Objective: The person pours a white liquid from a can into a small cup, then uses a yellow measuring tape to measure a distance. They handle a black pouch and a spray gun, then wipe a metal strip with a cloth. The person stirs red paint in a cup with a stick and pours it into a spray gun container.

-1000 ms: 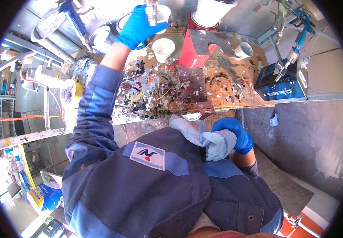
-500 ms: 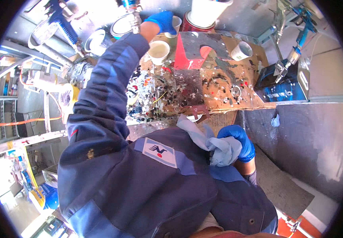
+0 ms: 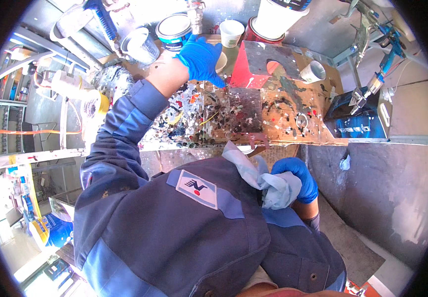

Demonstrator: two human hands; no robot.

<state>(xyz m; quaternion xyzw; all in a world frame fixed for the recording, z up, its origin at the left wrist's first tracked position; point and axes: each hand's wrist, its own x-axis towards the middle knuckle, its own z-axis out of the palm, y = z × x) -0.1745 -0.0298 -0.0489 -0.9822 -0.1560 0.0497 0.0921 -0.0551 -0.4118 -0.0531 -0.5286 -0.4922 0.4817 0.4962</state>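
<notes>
Cardboard-topped table (image 3: pixel 283 126), paint-spattered; covering likely there to catch drips. Red stand (image 3: pixel 245 69) sits on it. Your left hand (image 3: pixel 200 60) over table: thumb spread, other fingers partly hidden, cannot tell whether gripping. Your right hand (image 3: pixel 299 179): fingers clamped on pale-blue cloth (image 3: pixel 279 192), bunched near chest, probably kept off wet paint. Pale cup (image 3: pixel 222 62) half-hidden behind left hand, beside red stand, seemingly placed within reach.
</notes>
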